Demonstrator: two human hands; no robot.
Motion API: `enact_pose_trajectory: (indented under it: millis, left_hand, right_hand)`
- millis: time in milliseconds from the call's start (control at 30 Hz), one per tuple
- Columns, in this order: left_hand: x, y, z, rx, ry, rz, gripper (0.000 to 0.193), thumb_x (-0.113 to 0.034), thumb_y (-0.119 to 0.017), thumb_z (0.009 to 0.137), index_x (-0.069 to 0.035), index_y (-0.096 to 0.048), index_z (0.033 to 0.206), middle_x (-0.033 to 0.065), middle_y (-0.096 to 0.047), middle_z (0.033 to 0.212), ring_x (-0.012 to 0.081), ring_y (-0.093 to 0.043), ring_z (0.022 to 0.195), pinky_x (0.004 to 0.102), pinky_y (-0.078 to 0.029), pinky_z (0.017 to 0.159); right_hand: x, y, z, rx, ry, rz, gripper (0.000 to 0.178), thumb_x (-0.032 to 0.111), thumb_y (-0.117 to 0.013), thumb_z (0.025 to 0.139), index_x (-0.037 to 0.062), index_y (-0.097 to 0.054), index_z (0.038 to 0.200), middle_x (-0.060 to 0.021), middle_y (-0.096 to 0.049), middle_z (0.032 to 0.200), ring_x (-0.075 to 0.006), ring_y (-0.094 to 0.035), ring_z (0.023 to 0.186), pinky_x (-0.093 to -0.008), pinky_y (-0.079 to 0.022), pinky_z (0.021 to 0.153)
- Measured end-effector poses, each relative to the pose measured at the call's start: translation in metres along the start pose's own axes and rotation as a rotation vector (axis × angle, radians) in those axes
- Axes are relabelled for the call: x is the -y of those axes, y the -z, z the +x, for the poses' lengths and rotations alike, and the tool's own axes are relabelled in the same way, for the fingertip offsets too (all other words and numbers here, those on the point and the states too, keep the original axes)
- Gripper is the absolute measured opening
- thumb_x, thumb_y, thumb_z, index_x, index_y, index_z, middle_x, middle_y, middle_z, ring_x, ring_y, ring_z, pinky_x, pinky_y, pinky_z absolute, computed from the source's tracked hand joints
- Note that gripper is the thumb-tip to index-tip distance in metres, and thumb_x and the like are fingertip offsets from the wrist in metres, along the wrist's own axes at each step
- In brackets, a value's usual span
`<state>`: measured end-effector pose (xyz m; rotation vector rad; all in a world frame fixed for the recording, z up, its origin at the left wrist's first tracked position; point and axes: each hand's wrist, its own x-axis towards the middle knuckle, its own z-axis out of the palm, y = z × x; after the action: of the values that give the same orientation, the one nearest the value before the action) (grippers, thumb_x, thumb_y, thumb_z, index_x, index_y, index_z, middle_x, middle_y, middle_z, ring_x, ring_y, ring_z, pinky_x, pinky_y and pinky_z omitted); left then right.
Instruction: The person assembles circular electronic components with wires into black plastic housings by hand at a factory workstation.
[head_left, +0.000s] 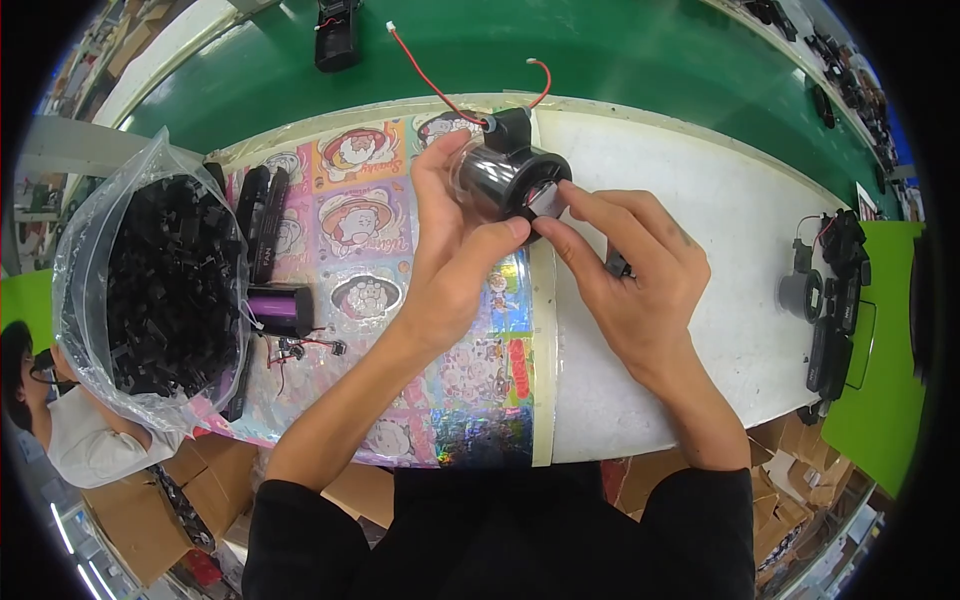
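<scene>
In front of me my left hand (448, 265) is wrapped round a black cylindrical housing (490, 172) with a shiny, partly clear wall. Its open end is turned toward my right hand. A black block on its upper side carries a long red wire (425, 72) and a shorter red wire (549, 82), both tipped with small white plugs. With thumb and forefinger, my right hand (650, 275) pinches a small silver-grey piece (545, 201) at the housing's open end. A small black part (618, 264) shows by the curled fingers of that hand; how it is held is hidden.
A clear plastic bag (80, 290) full of small black parts stands at left. Beside it lie long black casings (266, 215), a purple cylinder (278, 310) and small wired parts (300, 350). More black housings (835, 310) line the right edge. Another person (85, 430) is at far left.
</scene>
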<state>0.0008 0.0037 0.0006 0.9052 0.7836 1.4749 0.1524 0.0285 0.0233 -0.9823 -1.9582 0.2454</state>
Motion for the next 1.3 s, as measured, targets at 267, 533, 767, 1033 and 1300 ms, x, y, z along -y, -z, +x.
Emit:
enact_pose_trajectory:
  millis: [267,533,767,1033,1300]
  left_hand:
    - [0.005,-0.005,-0.001,-0.025,-0.132,0.021,0.068,0.004,-0.054,0.079,-0.006,-0.014,0.134,0.0145,-0.037,0.122,0.0216,-0.048,0.109,0.0366,-0.040,0.095]
    - [0.001,-0.004,0.000,0.028,-0.116,0.032,0.070,0.005,-0.058,0.078,-0.005,-0.016,0.133,0.0141,-0.035,0.122,0.0207,-0.046,0.110,0.0349,-0.041,0.094]
    - [0.000,-0.005,0.001,0.061,0.062,0.132,0.073,0.001,-0.068,0.073,-0.002,-0.024,0.132,0.0121,-0.038,0.120,0.0197,-0.046,0.112,0.0320,-0.043,0.095]
    - [0.001,0.007,0.008,-0.065,0.270,-0.134,0.046,-0.015,-0.055,0.078,-0.001,-0.046,0.120,0.0151,-0.058,0.109,0.0360,-0.058,0.108,0.0449,-0.053,0.079]
    - [-0.019,0.008,0.014,-0.187,0.193,-0.061,0.035,-0.013,-0.060,0.087,0.003,-0.051,0.116,0.0093,-0.060,0.103,0.0158,-0.060,0.093,0.0323,-0.053,0.074]
  right_hand:
    - [0.008,0.001,-0.003,0.054,-0.050,-0.078,0.021,0.012,-0.078,0.069,0.0039,-0.067,0.086,-0.0037,-0.062,0.073,-0.0150,-0.056,0.049,-0.0245,-0.043,0.043]
    - [0.007,0.007,0.006,0.133,-0.266,0.097,0.019,0.015,-0.079,0.070,0.0022,-0.065,0.071,-0.0055,-0.059,0.062,-0.0149,-0.056,0.050,-0.0255,-0.042,0.045]
    - [0.000,0.014,0.011,0.170,-0.499,0.249,0.039,0.020,-0.080,0.071,0.0041,-0.047,0.058,0.0011,-0.047,0.054,-0.0061,-0.042,0.051,-0.0211,-0.032,0.045]
    - [-0.027,0.030,0.024,0.466,-0.616,0.457,0.035,0.003,-0.064,0.076,0.0028,-0.047,0.107,-0.0063,-0.054,0.104,-0.0103,-0.053,0.082,-0.0254,-0.045,0.073]
    - [-0.044,0.040,0.021,0.673,-0.265,0.215,0.058,0.001,-0.068,0.068,0.0065,-0.049,0.122,-0.0117,-0.055,0.115,-0.0264,-0.055,0.102,-0.0371,-0.045,0.089]
